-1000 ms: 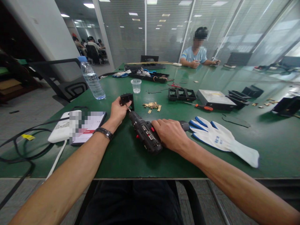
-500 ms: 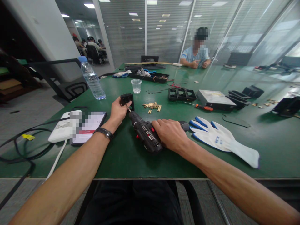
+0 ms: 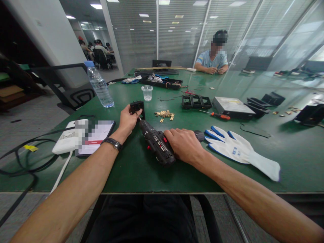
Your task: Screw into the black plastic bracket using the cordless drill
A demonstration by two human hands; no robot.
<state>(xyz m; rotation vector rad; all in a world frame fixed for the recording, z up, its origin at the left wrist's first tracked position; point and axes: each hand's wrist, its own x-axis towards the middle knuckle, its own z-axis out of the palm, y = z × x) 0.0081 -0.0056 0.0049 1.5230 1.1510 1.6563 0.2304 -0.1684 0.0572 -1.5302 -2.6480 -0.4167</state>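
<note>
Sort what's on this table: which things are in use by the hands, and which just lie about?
In use: cordless drill in right hand; small black part held by left hand.

Lying about: white glove, water bottle, plastic cup, orange screwdriver, brass pieces.

bare green table [image 3: 131,168] lay open between the forearms. to the left, a phone [image 3: 97,136] and white box [image 3: 66,137] blocked passage. to the right, a white glove [image 3: 238,148] lay close. ahead, brass parts [image 3: 164,114], a cup [image 3: 147,92] and a bottle [image 3: 100,86] stood in the way.
</note>
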